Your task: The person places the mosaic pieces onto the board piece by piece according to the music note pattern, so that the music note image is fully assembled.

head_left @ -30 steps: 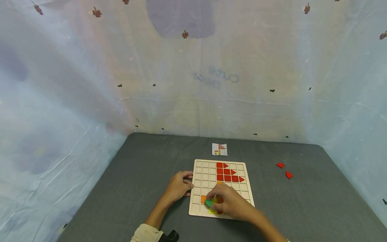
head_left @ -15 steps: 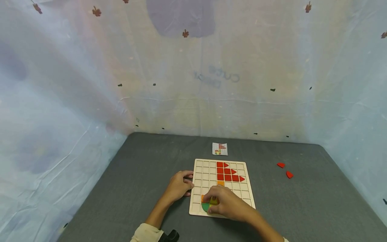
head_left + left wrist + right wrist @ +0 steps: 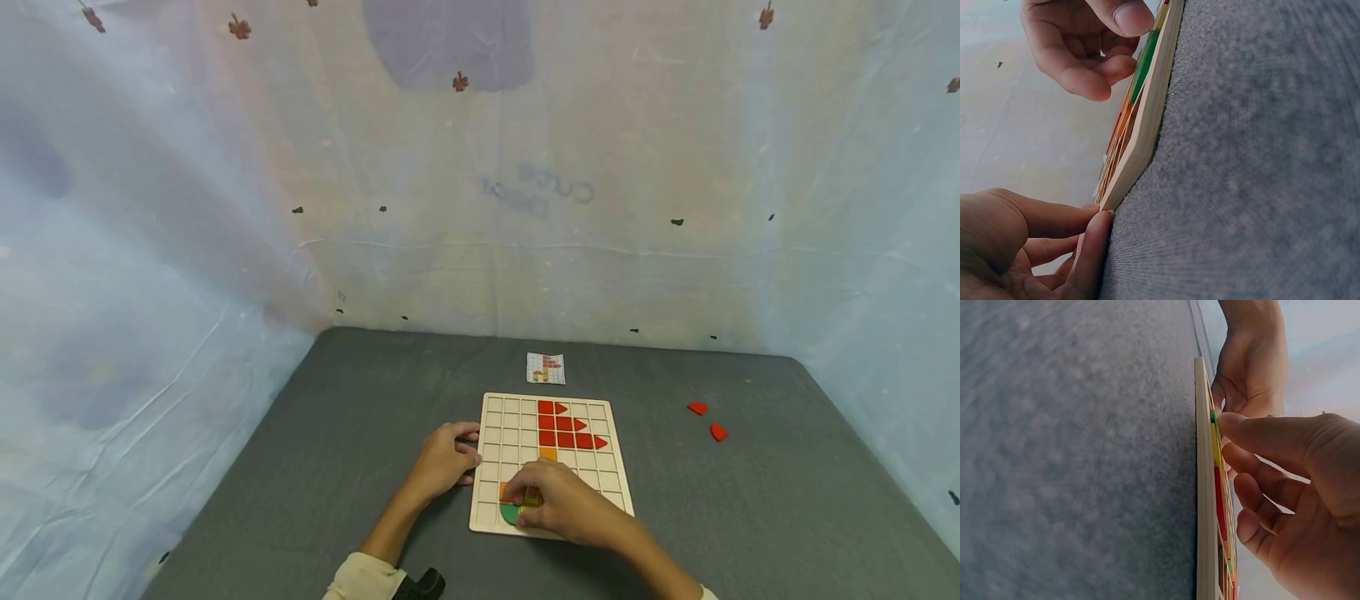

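Note:
A wooden grid board lies on the grey-covered table, its left edge pinched between the thumb and fingers of my left hand. Over the board's lower part, my right hand has its thumb and forefinger at the edges of a green rounded piece, which lies in the grid. An orange tile sits just above that piece. Rows of red tiles with pointed ends fill part of the upper right, above another orange tile. A yellow piece shows in the right wrist view; my right hand hides more tiles.
A small printed card with a coloured grid pattern lies behind the board. Off to the right are two loose red pieces, a farther one and a nearer one. A pale sheet hangs around the table.
The green piece, tilted between my right fingers a second ago, now lies flat in the grid. My right hand has shifted slightly and then stayed there; my left hand has kept its place.

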Action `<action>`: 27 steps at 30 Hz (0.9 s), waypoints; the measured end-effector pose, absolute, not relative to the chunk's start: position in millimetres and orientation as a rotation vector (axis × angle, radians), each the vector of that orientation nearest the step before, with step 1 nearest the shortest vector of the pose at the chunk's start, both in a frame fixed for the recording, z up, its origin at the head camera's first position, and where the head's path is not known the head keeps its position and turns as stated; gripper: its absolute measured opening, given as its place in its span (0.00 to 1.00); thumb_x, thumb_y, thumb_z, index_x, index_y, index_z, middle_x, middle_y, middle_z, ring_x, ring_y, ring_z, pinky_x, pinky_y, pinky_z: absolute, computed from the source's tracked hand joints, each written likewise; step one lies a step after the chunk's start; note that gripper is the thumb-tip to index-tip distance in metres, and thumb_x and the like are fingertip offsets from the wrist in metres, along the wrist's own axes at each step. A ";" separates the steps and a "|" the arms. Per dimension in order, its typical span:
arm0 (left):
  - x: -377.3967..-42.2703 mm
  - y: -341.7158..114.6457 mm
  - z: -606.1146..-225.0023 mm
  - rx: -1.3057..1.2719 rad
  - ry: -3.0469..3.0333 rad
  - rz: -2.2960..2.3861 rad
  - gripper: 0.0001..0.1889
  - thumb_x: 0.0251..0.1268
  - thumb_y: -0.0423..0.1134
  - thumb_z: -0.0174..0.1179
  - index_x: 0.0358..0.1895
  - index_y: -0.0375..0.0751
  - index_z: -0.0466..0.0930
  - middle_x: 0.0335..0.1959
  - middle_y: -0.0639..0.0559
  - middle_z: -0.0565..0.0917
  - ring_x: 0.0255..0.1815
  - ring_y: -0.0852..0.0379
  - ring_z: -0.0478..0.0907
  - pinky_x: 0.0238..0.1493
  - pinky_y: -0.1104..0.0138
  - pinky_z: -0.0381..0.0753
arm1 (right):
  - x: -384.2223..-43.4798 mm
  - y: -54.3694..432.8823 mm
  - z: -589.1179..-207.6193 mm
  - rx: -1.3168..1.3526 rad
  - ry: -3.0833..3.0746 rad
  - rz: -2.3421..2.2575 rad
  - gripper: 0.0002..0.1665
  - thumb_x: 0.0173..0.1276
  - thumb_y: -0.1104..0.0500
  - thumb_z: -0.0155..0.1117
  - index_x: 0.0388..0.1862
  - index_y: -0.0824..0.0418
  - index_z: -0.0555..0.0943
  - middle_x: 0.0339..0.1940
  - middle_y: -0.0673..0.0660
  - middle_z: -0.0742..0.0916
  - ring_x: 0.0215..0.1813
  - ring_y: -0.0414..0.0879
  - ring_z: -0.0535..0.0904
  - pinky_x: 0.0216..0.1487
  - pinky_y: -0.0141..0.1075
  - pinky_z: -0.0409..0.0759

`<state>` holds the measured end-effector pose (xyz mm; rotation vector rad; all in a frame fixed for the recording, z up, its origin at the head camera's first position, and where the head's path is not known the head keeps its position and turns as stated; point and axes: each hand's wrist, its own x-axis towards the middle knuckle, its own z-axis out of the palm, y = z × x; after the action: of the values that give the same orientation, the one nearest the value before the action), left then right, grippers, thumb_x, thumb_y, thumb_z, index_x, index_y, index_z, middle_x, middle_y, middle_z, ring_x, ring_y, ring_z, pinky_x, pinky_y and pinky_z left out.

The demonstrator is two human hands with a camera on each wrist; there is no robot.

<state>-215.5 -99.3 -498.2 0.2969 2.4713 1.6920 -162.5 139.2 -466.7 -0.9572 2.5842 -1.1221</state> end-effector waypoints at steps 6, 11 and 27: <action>-215.8 -99.6 -497.9 0.296 2.467 1.693 0.25 0.67 0.26 0.67 0.67 0.30 0.79 0.56 0.39 0.80 0.46 0.52 0.85 0.30 0.63 0.91 | -162.8 137.3 -466.7 -0.932 2.587 -1.123 0.14 0.64 0.61 0.80 0.48 0.53 0.89 0.45 0.45 0.87 0.46 0.37 0.79 0.48 0.32 0.81; -215.8 -99.4 -497.6 0.296 2.473 1.690 0.24 0.66 0.26 0.67 0.67 0.30 0.79 0.56 0.39 0.80 0.45 0.52 0.85 0.30 0.63 0.91 | -164.0 138.8 -466.1 -0.901 2.586 -1.139 0.14 0.64 0.60 0.80 0.48 0.54 0.89 0.44 0.45 0.88 0.44 0.38 0.80 0.45 0.31 0.82; -214.6 -98.8 -496.5 0.303 2.489 1.686 0.25 0.66 0.25 0.67 0.66 0.29 0.79 0.55 0.39 0.80 0.45 0.52 0.84 0.30 0.63 0.91 | -180.5 181.0 -456.9 -0.662 2.743 -1.239 0.14 0.67 0.60 0.76 0.51 0.58 0.90 0.43 0.50 0.89 0.45 0.46 0.81 0.44 0.35 0.82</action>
<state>-214.6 -98.8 -496.5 0.3029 2.4888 1.6865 -180.5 181.0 -456.9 -0.6620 2.7432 -1.2392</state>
